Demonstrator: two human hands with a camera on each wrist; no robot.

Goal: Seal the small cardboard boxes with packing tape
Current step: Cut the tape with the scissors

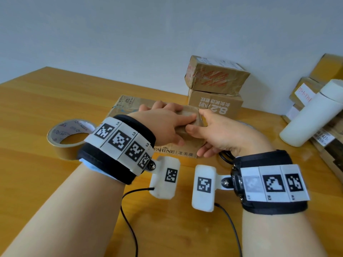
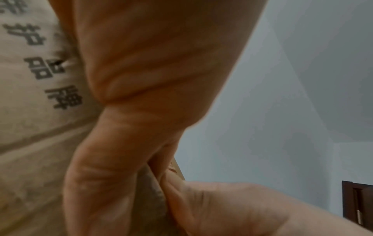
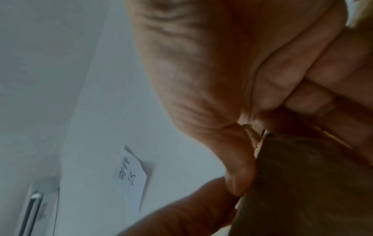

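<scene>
Together — both hands (image 1: 189, 130) round box (image 1: 187, 115)

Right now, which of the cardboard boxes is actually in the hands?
The small plain brown box at table centre, gripped by the left hand and right hand. The two stacked boxes behind it and the pile at far right sit untouched.
</scene>
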